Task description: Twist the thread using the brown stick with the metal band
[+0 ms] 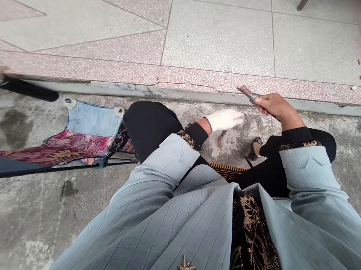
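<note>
Terrazzo paving, grey slabs with pink bands, fills the top of the frame, with a crack along the pink kerb (186,85); rough concrete ground (344,127) lies below it. Two dark chair legs (304,2) are cut off at the upper right edge. Hands: two, well apart, both above the ground between the black-trousered knees (150,125). Bare left hand (271,107), at right of centre, is closed around one dark wooden tool handle (245,91) with a metal collar (254,97); whatever lies beyond the collar is hard to make out, and part of the handle is hidden by the fingers. Right hand (225,120), in one white knit glove, sits at centre. One pale stick (221,138) shows just below it; contact cannot be made out. One sandal (255,149) sits at right of centre. One striped woven mat edge (227,171) is mostly hidden by the grey pinstriped jacket (191,216). One folding chair with denim and floral patchwork fabric (86,136) stands at the left.
</note>
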{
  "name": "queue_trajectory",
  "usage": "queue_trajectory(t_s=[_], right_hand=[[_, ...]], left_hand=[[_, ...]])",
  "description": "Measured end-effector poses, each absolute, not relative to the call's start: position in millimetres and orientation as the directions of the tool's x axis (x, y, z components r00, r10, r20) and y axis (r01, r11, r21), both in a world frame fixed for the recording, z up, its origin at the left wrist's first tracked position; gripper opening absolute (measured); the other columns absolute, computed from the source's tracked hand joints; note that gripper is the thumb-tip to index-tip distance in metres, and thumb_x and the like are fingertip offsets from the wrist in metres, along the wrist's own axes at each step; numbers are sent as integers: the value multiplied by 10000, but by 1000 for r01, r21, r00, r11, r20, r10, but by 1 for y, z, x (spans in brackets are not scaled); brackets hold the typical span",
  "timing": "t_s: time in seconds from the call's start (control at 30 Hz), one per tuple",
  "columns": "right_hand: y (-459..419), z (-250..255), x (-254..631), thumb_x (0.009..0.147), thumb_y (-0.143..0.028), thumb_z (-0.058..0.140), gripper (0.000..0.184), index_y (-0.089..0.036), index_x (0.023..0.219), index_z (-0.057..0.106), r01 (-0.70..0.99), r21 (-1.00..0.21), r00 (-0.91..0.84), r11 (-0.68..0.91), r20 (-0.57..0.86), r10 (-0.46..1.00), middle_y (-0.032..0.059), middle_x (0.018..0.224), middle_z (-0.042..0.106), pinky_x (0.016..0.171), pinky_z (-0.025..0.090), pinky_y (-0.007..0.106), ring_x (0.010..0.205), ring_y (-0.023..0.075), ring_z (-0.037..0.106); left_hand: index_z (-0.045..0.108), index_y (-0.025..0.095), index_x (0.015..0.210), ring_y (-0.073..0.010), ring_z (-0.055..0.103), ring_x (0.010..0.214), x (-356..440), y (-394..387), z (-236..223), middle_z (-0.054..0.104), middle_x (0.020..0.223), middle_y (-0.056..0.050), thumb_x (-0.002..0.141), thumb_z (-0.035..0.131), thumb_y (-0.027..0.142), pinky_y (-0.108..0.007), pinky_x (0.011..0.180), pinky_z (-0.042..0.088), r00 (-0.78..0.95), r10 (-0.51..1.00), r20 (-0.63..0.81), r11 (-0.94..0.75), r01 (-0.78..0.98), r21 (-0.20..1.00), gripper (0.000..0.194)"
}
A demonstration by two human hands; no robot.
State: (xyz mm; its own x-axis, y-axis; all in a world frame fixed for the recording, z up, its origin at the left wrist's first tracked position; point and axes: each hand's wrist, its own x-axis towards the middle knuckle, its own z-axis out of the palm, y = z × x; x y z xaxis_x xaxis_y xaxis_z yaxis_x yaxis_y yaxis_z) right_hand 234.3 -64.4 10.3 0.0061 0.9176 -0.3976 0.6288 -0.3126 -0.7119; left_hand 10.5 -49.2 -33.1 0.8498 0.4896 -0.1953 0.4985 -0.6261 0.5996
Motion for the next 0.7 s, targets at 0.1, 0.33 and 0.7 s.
queue_trajectory(t_s=[0.1,0.33,0.7], right_hand=[[-56,3,233,832,-666,648,524,-179,644,606,824,-482,64,-298,-444,894,33,555,557,609,395,305,568,147,514],[-56,-10,222,824,-650,636,509,-186,617,604,975,-221,-166,-14,-772,613,57,616,605,625,376,331,599,178,526],[-79,38,243,775,-797,595,611,-192,699,615,529,-833,-280,-165,-355,892,38,607,557,604,376,320,588,150,482]], left_hand=[[680,196,1035,-216,634,868,10,-47,-34,705,992,-78,996,369,394,-306,711,381,830,511,-222,-687,550,476,371],[700,196,1028,-216,652,856,3,-48,-31,719,955,-90,993,416,385,-303,699,388,840,511,-182,-748,539,387,343],[671,158,1008,-171,601,820,-1,-44,-24,693,934,-51,992,378,402,-286,753,423,810,574,-118,-525,475,706,382]])
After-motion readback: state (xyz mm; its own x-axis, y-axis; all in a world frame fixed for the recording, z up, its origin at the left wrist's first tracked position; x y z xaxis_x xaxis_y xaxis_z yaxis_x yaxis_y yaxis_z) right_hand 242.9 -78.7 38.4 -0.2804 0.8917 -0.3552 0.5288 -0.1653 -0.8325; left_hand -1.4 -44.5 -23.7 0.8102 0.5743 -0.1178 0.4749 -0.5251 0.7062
